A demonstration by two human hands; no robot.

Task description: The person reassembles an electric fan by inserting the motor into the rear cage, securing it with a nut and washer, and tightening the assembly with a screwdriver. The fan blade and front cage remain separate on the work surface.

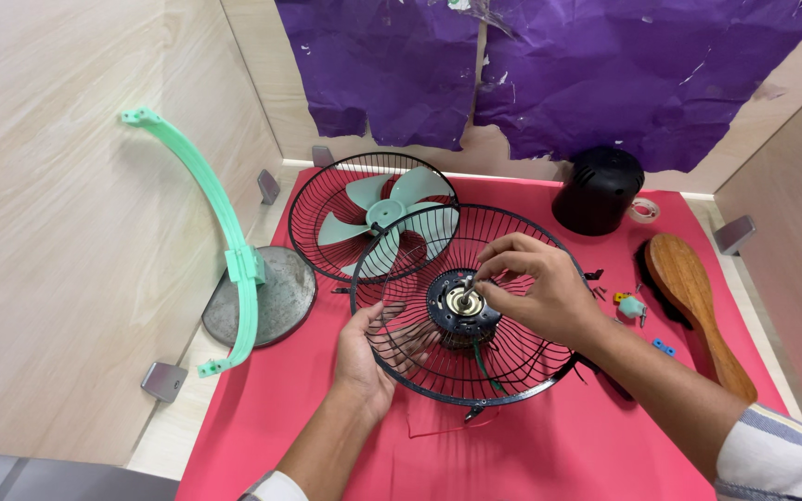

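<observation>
The left hand (361, 357) is under the lower left edge of the black wire fan guard (503, 371) and holds it from below, the fingers closed on the wires; the guard lies tilted on the red cloth (549, 445), near the middle of the table; in the centre of the guard sits the black motor (461, 306) with a metal shaft pointing up; the right hand (536, 288) is over the motor, its thumb and forefinger pinched together on a small part at the top of the shaft, which is too small to tell exactly; behind the guard, touching or just overlapping it, is a second black wire guard (317, 199) with the pale green fan blade (387, 209) in it; to the left stands a grey round base (276, 297) with a curved green plastic band (220, 204); at the back right is a black motor cover (598, 190) and beside it a roll of tape (644, 211); at the right lies a wooden brush (698, 306), with some small coloured parts (631, 306) near it.
</observation>
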